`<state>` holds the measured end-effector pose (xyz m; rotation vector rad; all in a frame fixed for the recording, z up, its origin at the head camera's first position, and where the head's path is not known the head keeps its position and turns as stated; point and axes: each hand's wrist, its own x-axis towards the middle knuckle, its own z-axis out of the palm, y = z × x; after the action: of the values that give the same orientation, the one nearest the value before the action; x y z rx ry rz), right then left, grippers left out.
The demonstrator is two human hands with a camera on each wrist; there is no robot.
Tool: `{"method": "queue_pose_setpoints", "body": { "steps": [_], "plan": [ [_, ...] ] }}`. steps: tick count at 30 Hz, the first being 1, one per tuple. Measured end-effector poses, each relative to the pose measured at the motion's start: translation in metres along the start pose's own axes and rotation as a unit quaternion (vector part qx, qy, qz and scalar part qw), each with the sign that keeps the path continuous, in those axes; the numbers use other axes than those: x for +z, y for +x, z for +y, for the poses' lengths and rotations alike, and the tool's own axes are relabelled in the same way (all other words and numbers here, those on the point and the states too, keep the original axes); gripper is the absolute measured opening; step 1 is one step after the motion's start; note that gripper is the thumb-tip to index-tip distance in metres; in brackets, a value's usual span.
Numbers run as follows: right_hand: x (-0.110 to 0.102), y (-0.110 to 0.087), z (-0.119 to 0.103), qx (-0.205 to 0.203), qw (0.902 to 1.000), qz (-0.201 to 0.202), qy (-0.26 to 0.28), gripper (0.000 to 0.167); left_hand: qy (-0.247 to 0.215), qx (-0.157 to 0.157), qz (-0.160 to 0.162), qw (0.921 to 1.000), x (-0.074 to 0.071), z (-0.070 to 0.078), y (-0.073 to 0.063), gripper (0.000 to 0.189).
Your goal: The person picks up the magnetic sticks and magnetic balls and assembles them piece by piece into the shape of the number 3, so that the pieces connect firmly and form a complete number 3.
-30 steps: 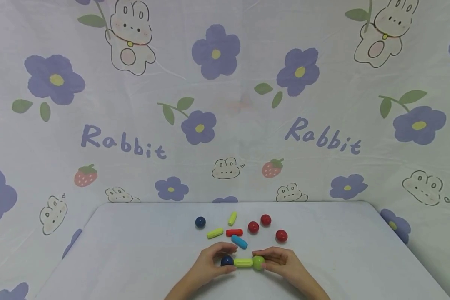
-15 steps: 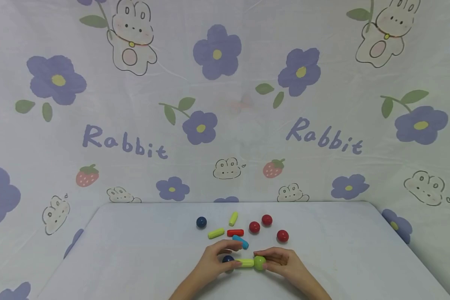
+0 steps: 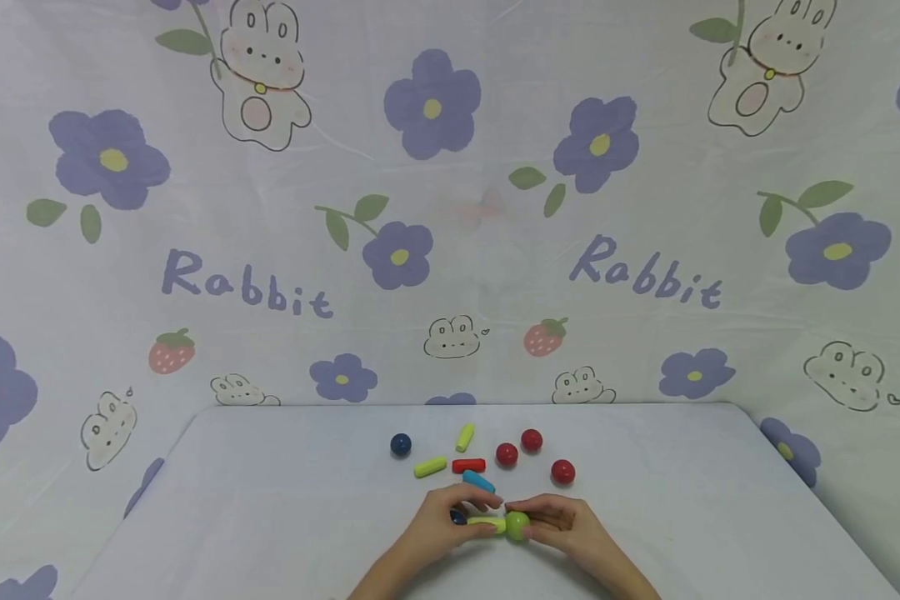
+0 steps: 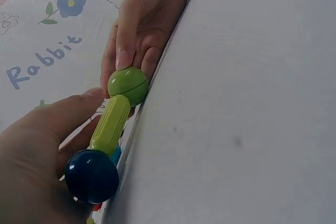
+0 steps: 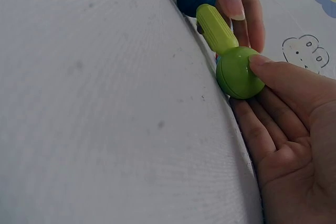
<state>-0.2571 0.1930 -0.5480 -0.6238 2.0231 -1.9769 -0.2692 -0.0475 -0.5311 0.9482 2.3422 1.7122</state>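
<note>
A stick of a dark blue ball [image 4: 92, 177], a ribbed yellow-green rod [image 4: 110, 124] and a light green ball [image 3: 517, 526], joined end to end, lies near the table's front. My right hand [image 3: 570, 533] pinches the green ball, thumb on one side and fingers on the other, as the right wrist view [image 5: 240, 72] confirms. Around the rod curves my left hand [image 3: 437, 527], its thumb and fingers spread apart. A gap shows between that thumb and the rod in the left wrist view. The blue ball is partly hidden behind the left hand in the head view.
Behind the hands lie a blue rod [image 3: 478, 481], a red rod [image 3: 468, 466], two yellow rods [image 3: 431, 467], a dark blue ball [image 3: 401, 444] and three red balls [image 3: 562, 472]. The white table [image 3: 270, 492] ends at a patterned cloth backdrop [image 3: 480, 292].
My left hand has slid right from around the blue ball to around the yellow-green rod. The right hand keeps its hold on the green ball, and the joined pieces stay in place.
</note>
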Motion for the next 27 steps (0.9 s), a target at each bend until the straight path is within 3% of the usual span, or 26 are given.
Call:
{"method": "queue_pose_setpoints", "body": {
  "steps": [9, 19, 27],
  "plan": [
    [0.001, 0.000, -0.002, -0.026, 0.9996, -0.006, -0.004, 0.033, -0.008, 0.008, -0.012, 0.9999, -0.002, 0.025, -0.004, 0.026],
    [0.001, -0.001, -0.002, -0.025, 0.9997, -0.005, -0.005, 0.034, 0.000, -0.011, -0.009, 0.9999, 0.005, -0.005, 0.001, 0.025],
    [0.002, -0.001, -0.001, -0.031, 0.9995, -0.007, -0.007, 0.035, 0.000, -0.014, 0.004, 0.9999, 0.005, -0.008, 0.001, 0.023]
  ]
}}
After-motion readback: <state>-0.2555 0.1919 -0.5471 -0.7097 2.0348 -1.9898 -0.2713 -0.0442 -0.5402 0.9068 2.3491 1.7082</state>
